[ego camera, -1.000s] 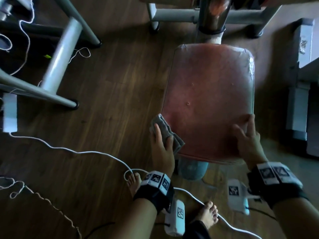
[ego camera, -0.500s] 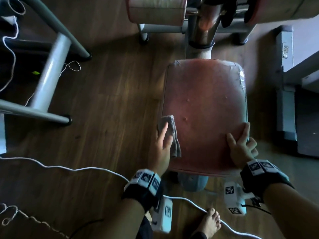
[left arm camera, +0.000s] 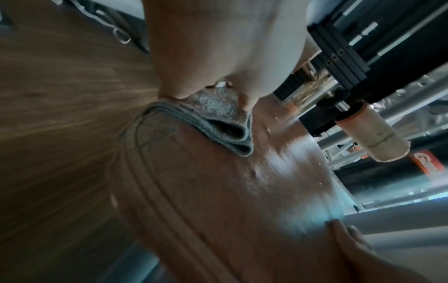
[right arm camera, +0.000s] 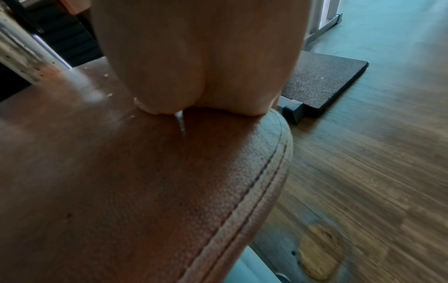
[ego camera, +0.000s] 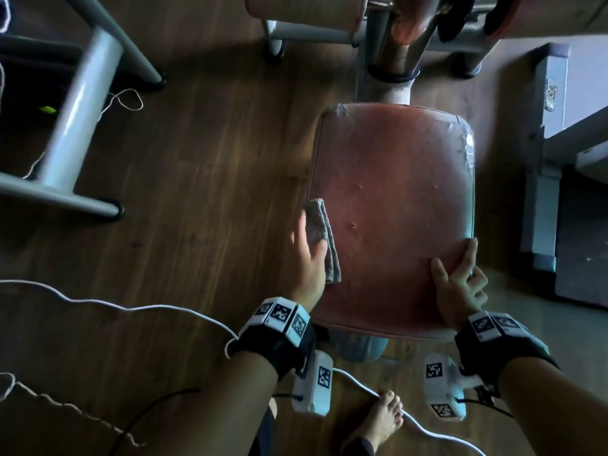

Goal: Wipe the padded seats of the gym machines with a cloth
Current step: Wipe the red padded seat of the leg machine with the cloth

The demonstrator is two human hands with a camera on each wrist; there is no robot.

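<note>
The red padded seat (ego camera: 394, 179) stands on its post in front of me. My left hand (ego camera: 307, 255) lies flat on a folded grey cloth (ego camera: 317, 225) and presses it onto the seat's left edge, fingers straight and thumb on top. In the left wrist view the cloth (left arm camera: 218, 118) sits under the left hand (left arm camera: 218, 47), its folded end on the shiny seat (left arm camera: 218, 191). My right hand (ego camera: 457, 278) rests on the seat's near right corner, thumb and index finger on the pad. In the right wrist view the right hand (right arm camera: 198, 57) hides its own fingers above the seat (right arm camera: 121, 172).
Grey frame tubes (ego camera: 75, 120) of another machine stand at the left. White cables (ego camera: 131, 306) trail over the wooden floor, one past my bare foot (ego camera: 381, 419). A chrome post (ego camera: 401, 37) and roller pads (ego camera: 302, 11) rise behind the seat. A black rubber mat (right arm camera: 322, 82) lies to the right.
My left hand has slid the cloth away from me along the seat's left edge, from the near corner to the middle. The right hand stays on the near right corner.
</note>
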